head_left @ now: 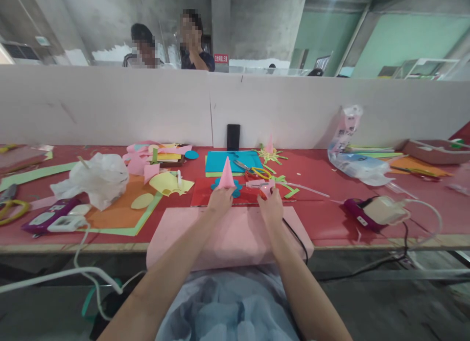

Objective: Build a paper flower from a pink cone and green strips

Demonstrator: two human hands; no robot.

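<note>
Our left hand [220, 200] is closed on the bottom of the pink paper cone [226, 173], with the fingers pinched at its rim. The cone stands point up on a blue flower shape [237, 190]. The flower lies on a red sheet [201, 196] near the middle of the table [323, 218].

We think the cone is very light and soft, so a hard squeeze would dent it. The wide bottom rim looks like the best place to hold it, gently.

Our right hand [270, 206] is wrapped around a small pink glue gun [261, 185], whose tip points toward the cone. The gun looks hard and easy to grip, but its tip may be hot. A black cord [297, 238] runs over the pink sheet [235, 238] at the table's near edge. Scissors [253, 170] lie farther back.
</note>
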